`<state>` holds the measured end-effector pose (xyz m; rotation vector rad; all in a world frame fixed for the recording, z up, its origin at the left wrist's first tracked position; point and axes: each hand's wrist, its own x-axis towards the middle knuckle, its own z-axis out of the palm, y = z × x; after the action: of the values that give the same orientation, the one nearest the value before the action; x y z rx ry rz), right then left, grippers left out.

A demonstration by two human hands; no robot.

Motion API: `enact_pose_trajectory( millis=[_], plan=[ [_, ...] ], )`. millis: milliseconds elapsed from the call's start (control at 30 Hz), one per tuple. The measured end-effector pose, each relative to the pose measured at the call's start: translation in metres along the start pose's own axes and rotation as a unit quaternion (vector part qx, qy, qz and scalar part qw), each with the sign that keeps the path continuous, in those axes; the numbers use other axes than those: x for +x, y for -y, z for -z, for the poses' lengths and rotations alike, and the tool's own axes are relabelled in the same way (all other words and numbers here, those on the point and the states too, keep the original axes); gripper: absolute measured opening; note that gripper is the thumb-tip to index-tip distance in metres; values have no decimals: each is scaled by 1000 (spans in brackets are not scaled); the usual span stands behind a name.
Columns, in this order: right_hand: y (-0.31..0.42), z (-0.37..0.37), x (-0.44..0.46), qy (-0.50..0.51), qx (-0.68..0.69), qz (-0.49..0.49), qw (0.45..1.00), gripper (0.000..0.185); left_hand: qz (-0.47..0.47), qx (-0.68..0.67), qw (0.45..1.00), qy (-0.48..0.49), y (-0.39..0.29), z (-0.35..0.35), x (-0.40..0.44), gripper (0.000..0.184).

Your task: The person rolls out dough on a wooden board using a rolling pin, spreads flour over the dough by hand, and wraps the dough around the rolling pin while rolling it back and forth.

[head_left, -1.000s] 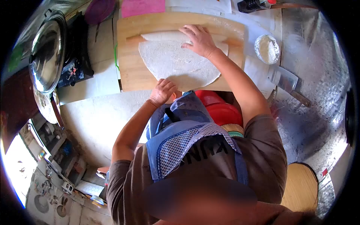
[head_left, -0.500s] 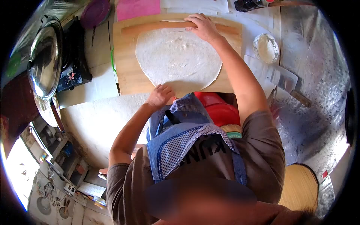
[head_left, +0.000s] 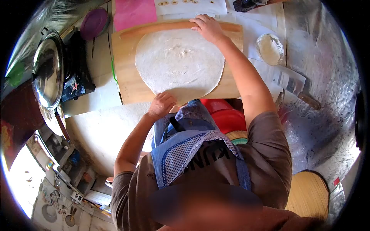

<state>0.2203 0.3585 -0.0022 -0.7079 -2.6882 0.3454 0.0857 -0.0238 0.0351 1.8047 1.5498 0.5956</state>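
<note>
A wide, thin, pale dough sheet [head_left: 179, 63] lies spread on a wooden board [head_left: 125, 77]. Across the board's far edge runs a long wooden rolling pin [head_left: 162, 27]. My right hand [head_left: 208, 29] is closed over the pin, right of its middle, with the fingers reaching over its far side. At the near edge of the board, my left hand [head_left: 162, 104] has bent fingers closed on the front left rim of the dough sheet. The undersides of both hands are hidden.
A bowl of white flour [head_left: 270, 49] stands right of the board, with a cleaver [head_left: 295, 84] closer to me. A lidded metal pot [head_left: 49, 73] sits on a stove [head_left: 81, 79] at left. Pink paper [head_left: 135, 13] lies behind the board. A red stool [head_left: 225, 115] is below.
The rolling pin has moved away from me toward the board's far edge, with my right hand on it. My left hand stays at the near rim. The whole view has shifted slightly.
</note>
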Motion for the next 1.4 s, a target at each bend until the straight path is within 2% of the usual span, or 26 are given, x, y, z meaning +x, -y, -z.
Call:
enact_pose_trajectory(
  millis=[133, 233, 300, 333, 400, 467, 533, 567, 600, 633, 700, 767, 833, 867, 900, 933, 967, 1000, 1033, 1067, 1133, 1200, 1233, 1300, 1333, 1400],
  plan=[
    [3, 7, -17, -13, 10, 22, 1000, 36, 10, 9, 1000, -27, -4, -4, 2, 12],
    [14, 10, -27, -7, -10, -18, 1000, 36, -2, -17, 997, -70, -5, -8, 1, 10],
    [10, 15, -33, -83, 20, 0, 996, 36, 38, 20, 994, -100, -7, -14, -1, 8],
    [6, 31, -41, -80, 0, -11, 997, 36, 52, 24, 993, -105, -10, -15, -2, 8],
    [5, 62, -57, -133, 109, -88, 981, 32, 83, 19, 989, -120, -14, -16, -6, 8],
    [-17, 88, -96, -180, 134, -197, 954, 24, 130, 15, 983, -132, -17, -20, -15, 9],
    [-69, 108, -142, -205, 125, -259, 936, 21, 135, 8, 980, -148, -17, -23, -20, 9],
    [-81, 129, -157, -152, 13, -339, 928, 23, 148, 7, 976, -162, -17, -24, -22, 9],
    [-101, 138, -171, -123, 14, -346, 930, 26, 161, 6, 973, -164, -18, -23, -24, 10],
    [-112, 141, -179, -120, -46, -333, 934, 31, 162, 6, 973, -167, -17, -24, -24, 10],
    [-129, 132, -187, -58, -29, -303, 951, 33, 209, 22, 960, -185, -16, -27, -28, 12],
    [-158, 109, -194, 65, -88, -338, 935, 34, 271, -60, 937, -213, -18, -32, -30, 16],
    [-181, 100, -200, 118, -40, -391, 912, 35, 329, -141, 897, -258, -29, -32, -28, 17],
    [-161, 120, -194, 90, -79, -394, 911, 33, 333, -138, 890, -280, -18, -44, -35, 15],
    [-178, 121, -207, 38, 68, -444, 892, 31, 333, -138, 883, -299, -8, -55, -41, 15],
    [-191, 123, -217, -13, 208, -487, 848, 30, 369, -150, 873, -281, -17, -47, -37, 15],
    [-167, 139, -208, -61, 231, -489, 839, 28, 373, -149, 870, -288, -15, -53, -42, 15],
    [-123, 167, -193, -112, 250, -490, 827, 27, 399, -264, 824, -302, -8, -63, -47, 16],
    [-87, 179, -180, -101, 311, -480, 814, 27, 417, -376, 767, -311, -3, -70, -51, 18],
    [-50, 186, -168, -89, 370, -469, 797, 26, 401, -436, 747, -301, -4, -70, -53, 25],
    [37, 193, -129, 39, 427, -457, 780, 24, 406, -450, 738, -297, -10, -66, -53, 26],
    [102, 193, -91, 97, 270, -291, 913, 19, 412, -478, 721, -286, -12, -65, -53, 28],
    [110, 198, -78, 96, 266, -288, 915, 19, 408, -481, 721, -288, -14, -63, -52, 28],
    [119, 202, -53, -1, 357, -269, 895, 17, 418, -511, 698, -275, -17, -59, -54, 28],
    [121, 210, -51, -17, 315, -230, 920, 18, 405, -516, 707, -266, -10, -62, -56, 28],
    [132, 196, -63, 11, 319, -201, 926, 19, 389, -528, 709, -259, -3, -64, -58, 27]
  ],
)
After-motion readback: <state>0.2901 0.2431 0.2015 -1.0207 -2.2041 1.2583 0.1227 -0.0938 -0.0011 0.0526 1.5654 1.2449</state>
